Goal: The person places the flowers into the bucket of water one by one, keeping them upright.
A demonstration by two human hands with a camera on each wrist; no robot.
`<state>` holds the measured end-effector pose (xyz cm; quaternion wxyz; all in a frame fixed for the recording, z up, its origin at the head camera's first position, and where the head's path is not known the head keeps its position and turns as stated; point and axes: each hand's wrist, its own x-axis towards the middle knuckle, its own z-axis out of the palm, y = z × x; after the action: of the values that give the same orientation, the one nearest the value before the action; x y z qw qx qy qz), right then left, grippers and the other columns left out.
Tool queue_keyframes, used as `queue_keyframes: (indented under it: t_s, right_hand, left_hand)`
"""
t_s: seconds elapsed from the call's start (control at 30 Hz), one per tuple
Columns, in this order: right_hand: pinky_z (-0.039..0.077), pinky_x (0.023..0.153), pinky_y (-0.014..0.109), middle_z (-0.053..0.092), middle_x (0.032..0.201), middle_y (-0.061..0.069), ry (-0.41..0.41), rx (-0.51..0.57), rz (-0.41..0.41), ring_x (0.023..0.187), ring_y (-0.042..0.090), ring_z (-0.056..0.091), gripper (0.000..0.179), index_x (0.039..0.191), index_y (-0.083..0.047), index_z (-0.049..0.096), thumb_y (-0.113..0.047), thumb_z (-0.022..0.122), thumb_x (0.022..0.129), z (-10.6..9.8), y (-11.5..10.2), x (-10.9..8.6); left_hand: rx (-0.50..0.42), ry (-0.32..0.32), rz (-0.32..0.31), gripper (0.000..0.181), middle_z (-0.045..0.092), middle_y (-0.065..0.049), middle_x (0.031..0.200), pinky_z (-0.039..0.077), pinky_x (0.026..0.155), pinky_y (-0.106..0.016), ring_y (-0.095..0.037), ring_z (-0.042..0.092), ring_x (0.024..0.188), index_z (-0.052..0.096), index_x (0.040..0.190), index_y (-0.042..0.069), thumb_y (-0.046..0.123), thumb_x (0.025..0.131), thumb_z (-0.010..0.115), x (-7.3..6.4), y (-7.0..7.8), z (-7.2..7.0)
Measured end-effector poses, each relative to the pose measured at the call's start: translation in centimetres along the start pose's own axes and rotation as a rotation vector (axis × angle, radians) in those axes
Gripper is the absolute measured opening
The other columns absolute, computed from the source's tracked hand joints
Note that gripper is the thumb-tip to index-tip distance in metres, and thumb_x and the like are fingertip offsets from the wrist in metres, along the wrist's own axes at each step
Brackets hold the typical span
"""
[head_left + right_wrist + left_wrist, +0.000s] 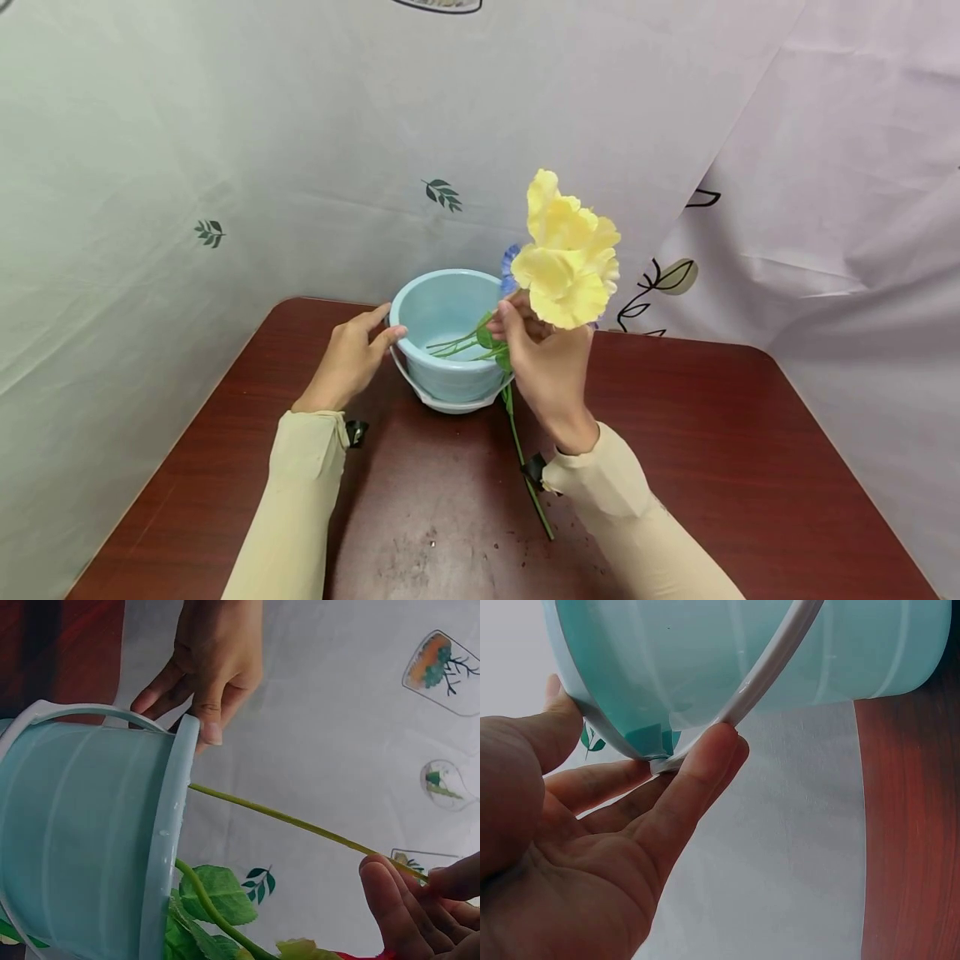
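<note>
A light blue bucket [450,382] with a white handle [776,656] stands on the table. My left hand [347,357] grips its left rim, thumb over the edge and fingers outside against the handle's end. Between thumb and fingertips, my right hand [553,371] pinches a thin green stem [292,820] whose lower end goes into the bucket. Yellow blooms [566,262] rise over this hand and partly cover it. More stems slant down inside the bucket, and green leaves [216,896] crowd its right rim. Behind the right hand a blue flower [510,268] is partly hidden.
A long green stem [529,483] lies on the dark red table [720,442], right of the bucket and partly under the right wrist. Small dark crumbs are scattered near the front. A white printed cloth [315,150] hangs close behind the table.
</note>
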<state>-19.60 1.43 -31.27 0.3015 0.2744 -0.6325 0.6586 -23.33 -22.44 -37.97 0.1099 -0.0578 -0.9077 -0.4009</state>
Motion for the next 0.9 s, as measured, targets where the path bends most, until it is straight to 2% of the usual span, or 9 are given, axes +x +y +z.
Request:
queue_keyframes:
  t_s: [0.13,0.3,0.47,0.7,0.9]
  right_hand:
    - [0.058,0.062,0.039,0.065,0.080,0.024,-0.026,0.012,0.007,0.066,0.034,0.067,0.007,0.092,0.012,0.062,0.011,0.064,0.086,0.2,0.2,-0.1]
    - [0.058,0.063,0.043,0.062,0.082,0.027,-0.043,0.067,0.013,0.067,0.039,0.064,0.020,0.101,0.010,0.056,0.017,0.062,0.084,0.5,0.4,-0.3]
    - [0.058,0.067,0.041,0.061,0.084,0.026,-0.053,0.078,0.050,0.071,0.040,0.062,0.026,0.105,0.007,0.055,0.019,0.062,0.083,0.9,0.7,-0.5]
    - [0.058,0.071,0.033,0.064,0.087,0.020,-0.097,-0.056,0.130,0.075,0.034,0.066,0.022,0.106,0.005,0.057,0.011,0.064,0.085,1.2,0.9,-0.9]
    - [0.057,0.071,0.029,0.065,0.085,0.012,-0.166,-0.237,0.141,0.075,0.026,0.069,0.020,0.105,0.001,0.058,0.004,0.066,0.087,1.3,1.1,-1.1]
  left_hand:
    - [-0.001,-0.001,0.001,0.061,0.044,-0.021,0.144,0.035,0.106,-0.053,-0.035,0.040,0.134,0.039,0.146,0.003,0.032,0.096,0.058,0.0,-0.1,0.0]
    - [0.000,0.006,0.006,0.061,0.045,-0.021,0.143,0.036,0.106,-0.053,-0.035,0.041,0.133,0.040,0.146,0.002,0.032,0.096,0.059,0.1,-0.1,0.0]
    - [0.000,0.015,0.013,0.060,0.046,-0.022,0.142,0.036,0.106,-0.053,-0.035,0.043,0.132,0.041,0.145,0.002,0.031,0.096,0.059,0.0,0.0,0.0]
    - [0.005,0.023,0.018,0.059,0.047,-0.022,0.141,0.036,0.105,-0.052,-0.035,0.043,0.132,0.042,0.145,0.001,0.031,0.096,0.059,0.1,0.0,0.1]
    - [0.002,0.020,0.010,0.059,0.047,-0.022,0.142,0.037,0.105,-0.052,-0.035,0.043,0.131,0.042,0.145,0.002,0.031,0.096,0.059,0.1,0.0,0.1]
